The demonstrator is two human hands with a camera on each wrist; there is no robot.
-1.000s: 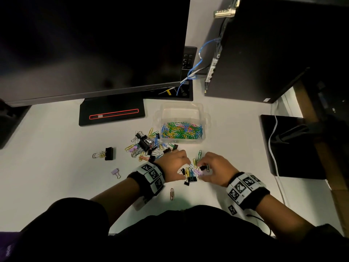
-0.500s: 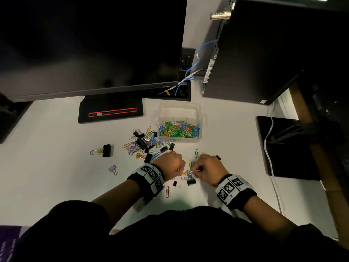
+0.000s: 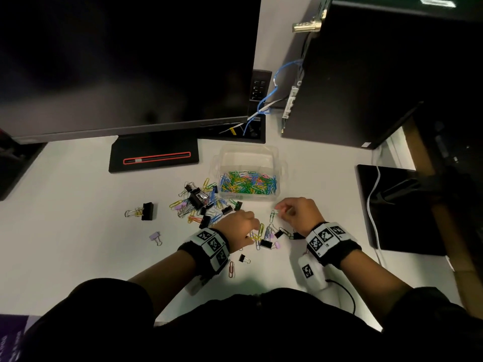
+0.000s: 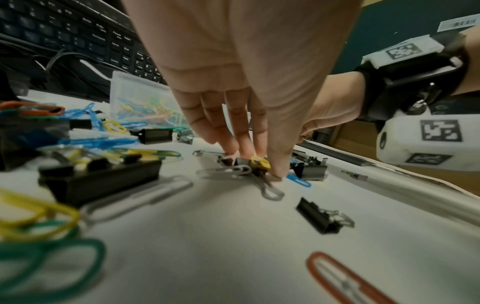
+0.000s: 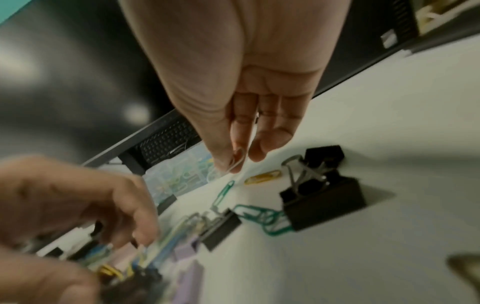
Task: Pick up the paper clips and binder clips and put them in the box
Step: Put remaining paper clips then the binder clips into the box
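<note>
A clear plastic box (image 3: pixel 248 155) (image 4: pixel 135 90) holds several coloured paper clips. Left of it lies a heap of paper clips and binder clips (image 3: pixel 201 202). A smaller cluster (image 3: pixel 266 237) lies between my hands. My left hand (image 3: pixel 257 229) (image 4: pixel 259 164) reaches into that cluster, fingers and thumb pinching a yellow paper clip (image 4: pixel 258 162) against the table. My right hand (image 3: pixel 279 207) (image 5: pixel 237 162) hovers just in front of the box, pinching a pale paper clip (image 5: pixel 239 158) between thumb and forefinger. A green paper clip (image 3: pixel 272 216) (image 5: pixel 223 192) lies under it.
Stray pieces on the white desk: a black binder clip (image 3: pixel 147 211), a purple one (image 3: pixel 154 237), a small black one (image 3: pixel 243 258), an orange paper clip (image 3: pixel 231 269). Behind stand a monitor base (image 3: pixel 154 158) and a computer tower (image 3: pixel 366 74). A black pad (image 3: pixel 397 210) with a white cable lies right.
My right hand has left the small cluster and risen toward the box with a pale paper clip. My left hand has stayed at the cluster.
</note>
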